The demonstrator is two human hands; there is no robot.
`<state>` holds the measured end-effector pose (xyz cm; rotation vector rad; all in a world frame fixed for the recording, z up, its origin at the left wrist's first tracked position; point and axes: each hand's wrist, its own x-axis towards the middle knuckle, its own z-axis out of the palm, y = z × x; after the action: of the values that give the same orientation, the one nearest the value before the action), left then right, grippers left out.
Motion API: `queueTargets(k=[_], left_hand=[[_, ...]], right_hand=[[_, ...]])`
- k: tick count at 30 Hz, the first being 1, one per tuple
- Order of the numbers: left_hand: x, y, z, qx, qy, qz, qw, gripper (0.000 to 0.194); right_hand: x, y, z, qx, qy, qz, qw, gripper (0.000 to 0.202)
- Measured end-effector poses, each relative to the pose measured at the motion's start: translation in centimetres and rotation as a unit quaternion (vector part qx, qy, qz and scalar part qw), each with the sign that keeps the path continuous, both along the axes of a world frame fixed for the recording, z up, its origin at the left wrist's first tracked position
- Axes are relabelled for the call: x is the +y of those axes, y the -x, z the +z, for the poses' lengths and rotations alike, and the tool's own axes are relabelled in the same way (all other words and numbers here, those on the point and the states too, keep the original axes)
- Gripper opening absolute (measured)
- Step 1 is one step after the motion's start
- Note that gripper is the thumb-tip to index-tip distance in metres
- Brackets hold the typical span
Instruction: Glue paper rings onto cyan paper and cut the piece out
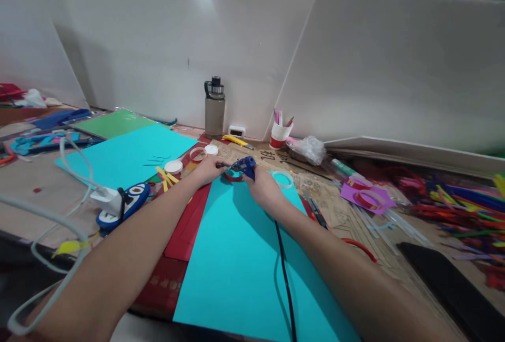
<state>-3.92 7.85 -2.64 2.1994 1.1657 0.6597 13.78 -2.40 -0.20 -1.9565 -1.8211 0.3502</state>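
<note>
My right hand [262,187] is wrapped round a blue glue gun [246,164], whose black cord runs down over a turquoise sheet [232,258]. The gun's tip points left, above a red ring [233,177] at the sheet's far edge. Beside that ring, my left hand [211,169] has its fingers drawn together close to the gun's tip; what they hold, if anything, is too small to make out. To the right of the gun, a pale ring [283,179] lies on the same sheet.
Behind the hands stand a grey bottle [215,113], a yellow cutter [238,141] and a cup of pens [280,134]. A blue power strip [138,202] with white cables is on the left. A black phone-like slab [450,289] and colourful strips [465,215] are on the right.
</note>
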Motion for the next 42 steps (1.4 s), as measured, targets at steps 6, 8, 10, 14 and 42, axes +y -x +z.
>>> queueTargets(k=[6,8,10,14,42], left_hand=[[-0.5,0.0,0.5,0.021,0.002,0.007,1.000,0.033],[-0.5,0.0,0.5,0.022,-0.005,0.009,1.000,0.033],[-0.3,0.0,0.3,0.013,-0.012,0.004,1.000,0.032],[-0.1,0.0,-0.1,0.002,-0.019,0.010,1.000,0.030],[-2.1,1.1,2.3,0.190,-0.050,0.149,0.969,0.018]], right_hand=[[-0.5,-0.6,0.4,-0.037,0.001,-0.022,0.999,0.024],[-1.0,-0.7,0.7,-0.048,0.002,-0.026,0.998,0.023],[-1.3,-0.7,1.0,-0.053,0.010,-0.034,0.998,0.024],[-1.7,-0.5,1.3,-0.050,0.016,-0.037,0.998,0.025],[-0.9,-1.1,0.7,0.028,0.003,-0.011,1.000,0.029]])
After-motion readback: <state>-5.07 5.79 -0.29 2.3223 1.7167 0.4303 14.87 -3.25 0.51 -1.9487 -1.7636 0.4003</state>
